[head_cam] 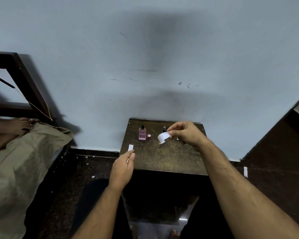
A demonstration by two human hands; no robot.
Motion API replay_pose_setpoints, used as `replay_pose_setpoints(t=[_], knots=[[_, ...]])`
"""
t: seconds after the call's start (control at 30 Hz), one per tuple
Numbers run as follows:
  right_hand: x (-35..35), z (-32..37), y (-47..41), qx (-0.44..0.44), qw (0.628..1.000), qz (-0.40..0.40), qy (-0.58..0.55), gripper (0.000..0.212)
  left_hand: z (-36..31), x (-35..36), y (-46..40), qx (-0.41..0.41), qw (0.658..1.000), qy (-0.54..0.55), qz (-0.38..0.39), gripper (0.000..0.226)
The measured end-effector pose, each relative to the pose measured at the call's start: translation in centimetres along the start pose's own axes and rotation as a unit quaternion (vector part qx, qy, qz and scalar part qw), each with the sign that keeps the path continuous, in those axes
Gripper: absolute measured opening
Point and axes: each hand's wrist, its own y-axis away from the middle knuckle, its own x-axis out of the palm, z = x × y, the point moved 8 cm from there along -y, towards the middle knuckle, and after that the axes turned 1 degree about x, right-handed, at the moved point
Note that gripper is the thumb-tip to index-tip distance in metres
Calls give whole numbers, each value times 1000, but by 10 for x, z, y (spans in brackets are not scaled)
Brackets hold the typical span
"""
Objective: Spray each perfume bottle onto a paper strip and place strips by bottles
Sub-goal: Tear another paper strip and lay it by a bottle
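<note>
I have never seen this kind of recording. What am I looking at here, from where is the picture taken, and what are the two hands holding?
There is no machine: a person works with bare hands, and one wide camera on the head looks forward and down. On the small dark wooden table against the wall stand a pink perfume bottle with its pink cap off beside it, and a darker bottle, partly hidden. The right hand pinches a curled white paper strip above the table. The left hand holds another strip at the table's near left corner.
</note>
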Motion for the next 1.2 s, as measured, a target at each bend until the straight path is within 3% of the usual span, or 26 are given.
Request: replay_pose_setpoints(t=[0.3,0.67,0.87,1.07,1.2], knots=[[30,-17,-14,5,994,107,4,9,14,6,-10,-90,973,211,15,25],[85,-51,-49,48,970,193,136,8,34,10,-31,-111,974,199,7,16],[124,-80,-75,75,935,280,204,8,42,16,-50,-119,977,179,-6,16],[130,-107,-125,31,924,194,327,14,48,29,-71,-135,977,163,2,16],[130,-104,-140,-36,881,141,449,15,52,38,-84,-140,984,111,19,15]])
